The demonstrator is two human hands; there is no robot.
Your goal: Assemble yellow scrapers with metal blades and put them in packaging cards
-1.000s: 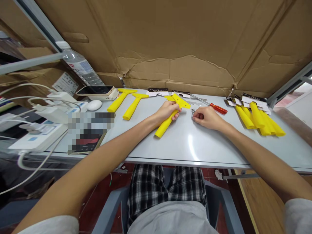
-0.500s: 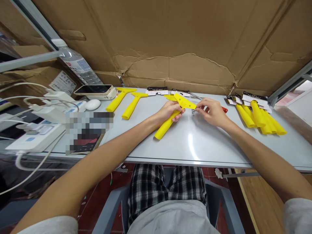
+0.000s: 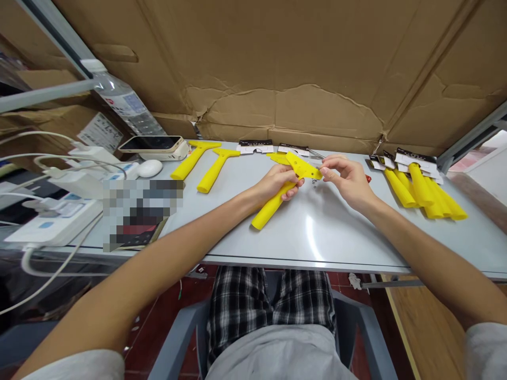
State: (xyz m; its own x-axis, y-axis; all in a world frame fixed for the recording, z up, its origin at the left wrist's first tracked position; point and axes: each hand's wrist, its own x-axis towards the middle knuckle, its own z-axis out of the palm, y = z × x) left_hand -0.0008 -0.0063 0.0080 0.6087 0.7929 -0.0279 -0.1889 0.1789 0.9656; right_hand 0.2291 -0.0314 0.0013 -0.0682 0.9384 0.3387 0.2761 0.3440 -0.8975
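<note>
My left hand [image 3: 278, 182] is wrapped round the neck of a yellow scraper [image 3: 273, 207], a T-shaped piece with a tubular handle and holes in its flat head. The handle points down towards me, and the head tilts to the right. At the head's right corner is my right hand [image 3: 348, 182], thumb and fingertips pinched together; whatever lies between them is too small to make out. Several small metal pieces, perhaps screws [image 3: 315, 184], lie on the table just beneath. Behind the held piece, another yellow scraper [image 3: 277, 157] is partly hidden.
Two yellow scrapers [image 3: 212, 174] lie to the left, with several carded ones [image 3: 422, 190] at right. Header cards [image 3: 255, 146] sit along the back. A red tool end [image 3: 368, 179] shows behind my right hand. Phone [image 3: 152, 143], bottle [image 3: 122, 100] and power strip [image 3: 55, 224] stand left.
The scraper's head has turned slightly, its right corner now a little lower and further right. My right hand has shifted slightly with it, fingers still pinched. My left hand keeps its hold.
</note>
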